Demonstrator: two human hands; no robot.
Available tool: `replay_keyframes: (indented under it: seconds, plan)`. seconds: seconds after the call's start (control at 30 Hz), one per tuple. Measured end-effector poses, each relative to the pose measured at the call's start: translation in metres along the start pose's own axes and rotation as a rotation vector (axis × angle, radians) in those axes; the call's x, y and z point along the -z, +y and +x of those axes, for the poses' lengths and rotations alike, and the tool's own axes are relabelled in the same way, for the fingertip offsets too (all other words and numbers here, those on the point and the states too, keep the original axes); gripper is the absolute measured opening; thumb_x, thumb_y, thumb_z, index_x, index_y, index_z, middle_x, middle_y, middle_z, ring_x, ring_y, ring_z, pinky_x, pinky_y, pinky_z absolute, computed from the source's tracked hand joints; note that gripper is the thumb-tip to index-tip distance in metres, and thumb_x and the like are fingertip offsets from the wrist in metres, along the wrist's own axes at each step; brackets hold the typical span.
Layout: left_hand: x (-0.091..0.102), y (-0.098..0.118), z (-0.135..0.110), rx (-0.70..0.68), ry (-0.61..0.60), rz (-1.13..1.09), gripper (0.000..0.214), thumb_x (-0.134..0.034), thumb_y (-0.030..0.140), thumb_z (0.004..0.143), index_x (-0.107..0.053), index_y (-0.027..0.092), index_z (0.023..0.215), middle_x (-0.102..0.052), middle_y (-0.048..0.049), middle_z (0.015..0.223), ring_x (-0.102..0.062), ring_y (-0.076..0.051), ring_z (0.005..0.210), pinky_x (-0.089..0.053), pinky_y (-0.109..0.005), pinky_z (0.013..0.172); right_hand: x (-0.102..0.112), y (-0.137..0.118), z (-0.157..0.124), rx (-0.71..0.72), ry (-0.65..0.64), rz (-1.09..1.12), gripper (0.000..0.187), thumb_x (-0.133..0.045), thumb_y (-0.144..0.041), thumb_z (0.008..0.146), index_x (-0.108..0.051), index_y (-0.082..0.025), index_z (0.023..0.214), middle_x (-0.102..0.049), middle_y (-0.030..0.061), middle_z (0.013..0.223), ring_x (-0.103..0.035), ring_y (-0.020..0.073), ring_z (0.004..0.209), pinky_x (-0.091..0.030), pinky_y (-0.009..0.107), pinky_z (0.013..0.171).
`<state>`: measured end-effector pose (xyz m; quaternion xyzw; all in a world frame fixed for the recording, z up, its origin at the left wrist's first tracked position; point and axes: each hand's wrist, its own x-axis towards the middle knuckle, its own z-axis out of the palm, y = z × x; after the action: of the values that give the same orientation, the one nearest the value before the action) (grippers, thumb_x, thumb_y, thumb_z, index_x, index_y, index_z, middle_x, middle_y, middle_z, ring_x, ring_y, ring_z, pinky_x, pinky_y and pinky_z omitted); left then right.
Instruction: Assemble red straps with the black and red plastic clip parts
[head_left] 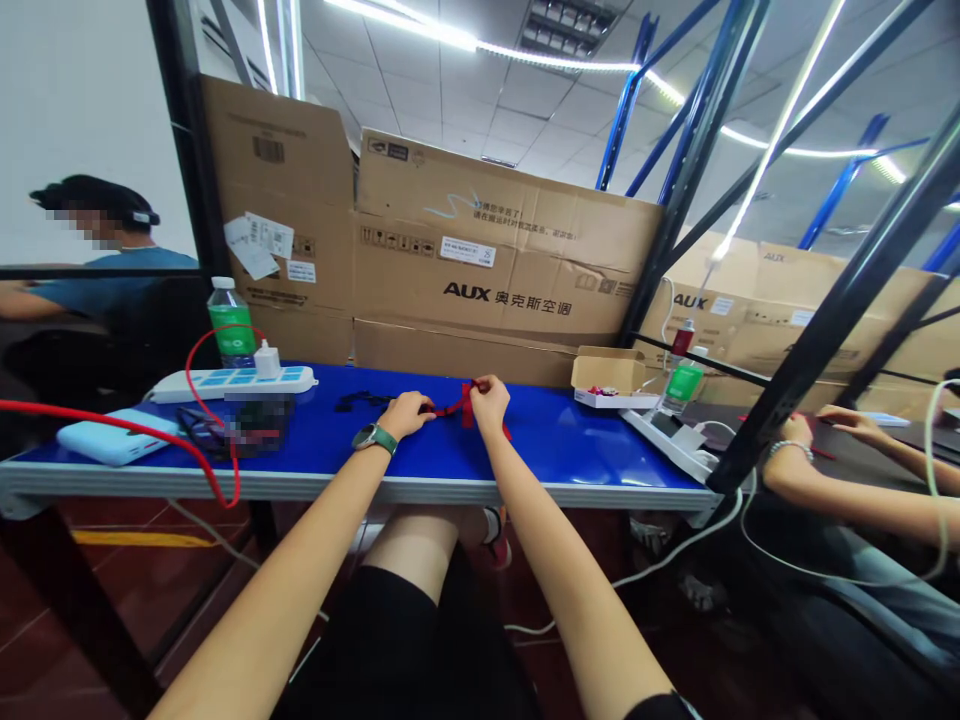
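Over the blue tabletop (585, 440), both my hands hold a thin red ribbon (452, 408) stretched between them. My left hand (409, 412), with a watch on a green strap (375, 438) at the wrist, pinches the ribbon's left end. My right hand (489, 402) has its fingers closed on the ribbon near a wider red piece (468, 408) that hangs down beside the fingers. Part of the red material shows below my right hand on the table. Left of my left hand lies a small dark tangled item (360, 400) that I cannot make out.
On the left are a white power strip (232, 384), a water bottle (234, 325), a light blue box-shaped item (120, 437) and a red cable (202, 455). A small open carton (611, 380) stands back right. Cardboard (502, 260) walls the back. Another person's hands (795, 435) are at right.
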<state>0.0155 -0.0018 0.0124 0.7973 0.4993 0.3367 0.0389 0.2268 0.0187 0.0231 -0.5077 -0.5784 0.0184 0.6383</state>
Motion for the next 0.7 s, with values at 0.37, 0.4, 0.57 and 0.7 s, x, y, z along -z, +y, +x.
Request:
replay_keyframes:
  seconds: [0.37,0.4,0.57,0.7]
  plan:
    - [0.007,0.017,0.005,-0.054,0.289,-0.465,0.036,-0.074,0.048,0.081,-0.074,0.019,0.102,-0.078,-0.0083,0.097,-0.072,-0.023,0.089,-0.056,-0.035,0.086,-0.003,-0.018,-0.007,0.272,-0.307,0.217,0.015,-0.053,-0.024,0.090,-0.066,-0.021,0.097,-0.073,0.0040,0.095,-0.069,0.0175,0.089,-0.053,0.028,0.086]
    - [0.008,0.018,0.005,-0.038,0.310,-0.499,0.036,-0.074,0.050,0.080,-0.074,0.019,0.099,-0.078,-0.0082,0.095,-0.073,-0.023,0.088,-0.056,-0.034,0.084,-0.004,-0.019,-0.008,0.270,-0.333,0.237,0.015,-0.053,-0.025,0.092,-0.065,-0.022,0.099,-0.074,0.0034,0.095,-0.070,0.0173,0.089,-0.053,0.028,0.085]
    - [0.010,0.017,0.006,0.024,0.349,-0.538,0.038,-0.067,0.056,0.084,-0.074,0.018,0.087,-0.077,-0.0065,0.081,-0.071,-0.020,0.075,-0.054,-0.029,0.073,-0.008,-0.018,-0.012,0.288,-0.494,0.279,0.015,-0.057,-0.029,0.093,-0.069,-0.023,0.101,-0.075,0.0012,0.086,-0.071,0.0168,0.078,-0.055,0.026,0.077]
    - [0.011,0.016,0.007,0.043,0.350,-0.468,0.041,-0.065,0.057,0.085,-0.074,0.018,0.075,-0.075,-0.0050,0.072,-0.069,-0.020,0.070,-0.051,-0.028,0.068,-0.006,-0.022,-0.013,0.325,-0.455,0.221,0.015,-0.061,-0.026,0.091,-0.073,-0.021,0.097,-0.077,0.0030,0.087,-0.072,0.0185,0.079,-0.055,0.027,0.077]
